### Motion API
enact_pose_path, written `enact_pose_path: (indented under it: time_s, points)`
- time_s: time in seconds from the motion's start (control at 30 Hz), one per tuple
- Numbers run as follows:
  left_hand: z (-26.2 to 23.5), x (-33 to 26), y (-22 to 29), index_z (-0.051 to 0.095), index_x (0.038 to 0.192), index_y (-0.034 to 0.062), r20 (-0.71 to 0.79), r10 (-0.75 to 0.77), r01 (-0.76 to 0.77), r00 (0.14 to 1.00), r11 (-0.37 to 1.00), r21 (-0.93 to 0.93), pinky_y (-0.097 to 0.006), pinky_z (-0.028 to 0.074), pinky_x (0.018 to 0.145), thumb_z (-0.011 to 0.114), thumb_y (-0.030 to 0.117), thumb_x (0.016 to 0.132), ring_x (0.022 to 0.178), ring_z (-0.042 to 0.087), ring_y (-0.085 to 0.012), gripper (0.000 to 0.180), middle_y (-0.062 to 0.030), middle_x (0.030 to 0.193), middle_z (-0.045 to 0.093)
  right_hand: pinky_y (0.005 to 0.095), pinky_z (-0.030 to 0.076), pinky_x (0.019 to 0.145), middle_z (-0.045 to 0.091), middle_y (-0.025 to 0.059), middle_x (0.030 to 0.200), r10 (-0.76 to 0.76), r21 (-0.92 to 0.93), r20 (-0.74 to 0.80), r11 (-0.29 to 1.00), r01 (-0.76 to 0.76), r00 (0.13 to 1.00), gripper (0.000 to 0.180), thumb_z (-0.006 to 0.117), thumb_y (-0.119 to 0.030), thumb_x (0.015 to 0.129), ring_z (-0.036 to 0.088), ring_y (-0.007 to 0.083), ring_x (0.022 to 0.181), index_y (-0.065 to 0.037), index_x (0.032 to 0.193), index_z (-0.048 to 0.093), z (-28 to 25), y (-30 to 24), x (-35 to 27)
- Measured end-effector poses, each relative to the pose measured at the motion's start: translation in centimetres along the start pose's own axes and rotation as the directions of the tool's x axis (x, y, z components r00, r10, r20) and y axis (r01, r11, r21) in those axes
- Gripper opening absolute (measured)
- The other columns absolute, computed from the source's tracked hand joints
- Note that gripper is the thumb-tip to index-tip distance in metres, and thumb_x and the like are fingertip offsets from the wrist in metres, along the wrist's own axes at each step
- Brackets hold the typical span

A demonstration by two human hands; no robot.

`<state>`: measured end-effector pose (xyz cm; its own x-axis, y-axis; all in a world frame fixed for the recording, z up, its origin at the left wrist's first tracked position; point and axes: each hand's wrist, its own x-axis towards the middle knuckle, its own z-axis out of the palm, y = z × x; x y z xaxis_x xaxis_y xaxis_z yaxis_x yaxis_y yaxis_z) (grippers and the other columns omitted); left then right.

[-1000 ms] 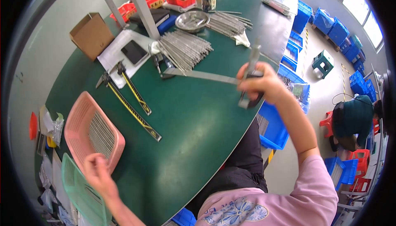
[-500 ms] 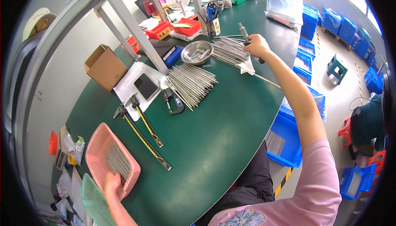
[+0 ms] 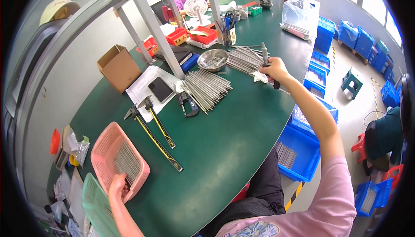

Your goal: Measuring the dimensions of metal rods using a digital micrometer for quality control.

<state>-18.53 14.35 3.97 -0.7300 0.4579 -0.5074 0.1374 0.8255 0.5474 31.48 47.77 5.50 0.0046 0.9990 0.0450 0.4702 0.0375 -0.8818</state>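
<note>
A micrometer (image 3: 264, 53) stands nearly upright in my right hand (image 3: 275, 70), its silver barrel above the fingers and a dark part below; the palm hides the middle. Close under that hand are a white wad of tissue (image 3: 259, 77) and a pile of thin metal rods (image 3: 244, 59). At far left, my left hand (image 3: 117, 188) reaches over the near end of a pink perforated basket (image 3: 101, 149). Its fingers are curled in at the ends of metal rods (image 3: 127, 162) lying inside; what they grip is hidden.
On the green table (image 3: 225, 150) lie two calipers (image 3: 158, 144), another micrometer (image 3: 186, 104), a phone (image 3: 160, 89) and a fanned rod pile (image 3: 208, 89). A steel bowl (image 3: 213, 60) stands behind. A green basket (image 3: 94, 196) adjoins the pink one. Blue bins (image 3: 302, 159) are at right. A person sits opposite.
The view has shifted slightly, so the table items appear a little to the right. My left fingers have curled in by the rods. My right hand still holds the micrometer, its barrel now more upright.
</note>
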Motion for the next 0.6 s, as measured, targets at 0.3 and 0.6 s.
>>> enact_pose_path:
  time_s: [0.3,0.6]
  points:
    - [-0.4,0.9,-1.2,0.045,0.061,0.009,-0.137,0.061,-0.096,0.989,0.958,-0.271,-0.026,0.035,0.035,0.044,0.022,0.074,0.039,0.038,-0.0125,0.019,-0.0009,0.048,0.039,0.0219,0.034,0.03,0.047,0.0017,0.052,0.018,0.137,0.155,0.99,-0.04,0.988,0.016,0.065,-0.009,0.065,0.043,0.0079,0.035,-0.002,0.075,0.055,-0.1,-0.6,-6.4]
    - [2.6,-7.3,3.1,0.047,0.078,0.0063,-0.522,0.479,-0.709,0.706,0.472,-0.524,-0.02,0.029,0.035,0.039,0.019,0.083,0.041,0.035,-0.0073,0.016,0.0012,0.054,0.036,0.0203,0.035,0.032,0.051,0.0023,0.055,0.099,0.296,0.169,0.944,-0.146,0.981,0.017,0.064,-0.008,0.063,0.043,0.0065,0.036,-0.002,0.076,0.056,-0.9,0.3,-8.6]
